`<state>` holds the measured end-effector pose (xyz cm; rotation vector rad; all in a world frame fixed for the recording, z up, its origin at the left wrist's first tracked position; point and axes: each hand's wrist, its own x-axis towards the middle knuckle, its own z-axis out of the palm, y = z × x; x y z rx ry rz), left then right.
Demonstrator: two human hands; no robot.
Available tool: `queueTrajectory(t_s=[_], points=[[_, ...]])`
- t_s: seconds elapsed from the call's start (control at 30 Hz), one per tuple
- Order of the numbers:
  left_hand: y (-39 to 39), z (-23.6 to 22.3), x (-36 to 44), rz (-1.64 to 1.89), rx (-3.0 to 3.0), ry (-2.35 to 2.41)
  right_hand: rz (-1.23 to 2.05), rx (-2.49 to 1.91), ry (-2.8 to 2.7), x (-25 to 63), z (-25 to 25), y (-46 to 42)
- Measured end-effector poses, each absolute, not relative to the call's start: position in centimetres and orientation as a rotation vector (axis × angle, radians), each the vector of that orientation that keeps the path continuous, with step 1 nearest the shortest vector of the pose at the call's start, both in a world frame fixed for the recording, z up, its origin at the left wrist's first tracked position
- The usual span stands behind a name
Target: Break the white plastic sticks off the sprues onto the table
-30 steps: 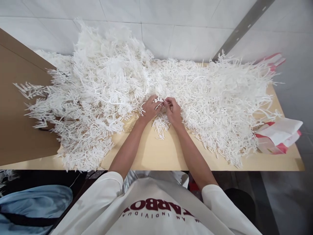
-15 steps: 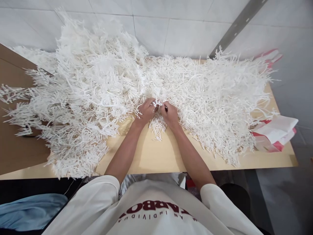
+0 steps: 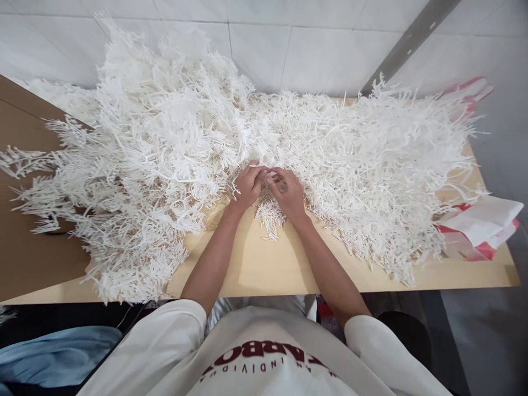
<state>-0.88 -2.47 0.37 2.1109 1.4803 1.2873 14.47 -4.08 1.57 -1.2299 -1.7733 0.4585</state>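
My left hand (image 3: 248, 186) is closed on a white branched plastic sprig (image 3: 236, 192), whose thin tips stick out past its left side. Close against it, my right hand (image 3: 290, 191) has its fingers curled inward, thumb and fingertips meeting those of the left. What lies between the right fingertips is small, smeared and mostly hidden. Both hands are over the near edge of a large pile of similar white sprigs (image 3: 342, 148). Below and between the wrists, a small clump of white pieces (image 3: 270, 217) lies on the wooden tabletop (image 3: 264, 264).
A taller heap of white sprigs (image 3: 165, 126) rises at the left, beside a brown cardboard box (image 3: 37, 220). On the right lies a red and white plastic bag (image 3: 480, 225), another (image 3: 470, 91) behind it. A tiled wall (image 3: 264, 49) closes the back. Blue cloth (image 3: 58, 352) is at lower left.
The white sprig that showed between my fingertips is now mostly covered by them. My right fingers have reached over towards the left hand. The whole view has shifted slightly.
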Motion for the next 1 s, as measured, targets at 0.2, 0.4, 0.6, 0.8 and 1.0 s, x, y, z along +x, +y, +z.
queueTrajectory(t_s=[0.2,0.4,0.6,0.8,1.0], points=[[-2.7,0.2,-0.6,1.248,2.245,1.436,0.575,-1.244,-1.621,14.5,1.7,-4.3],[-2.7,0.1,-0.5,1.031,2.472,1.488,0.637,-1.223,-1.559,14.4,1.9,-4.7],[-2.7,0.1,-0.4,0.943,2.489,1.58,0.536,-1.088,-1.726,14.7,1.9,-5.1],[-2.3,0.7,-0.4,1.169,2.129,1.848,0.444,-0.915,-1.977,14.3,2.0,-5.9],[-2.5,0.9,-0.5,1.146,2.181,1.564,0.561,-1.37,-1.527,14.4,2.2,-5.1]])
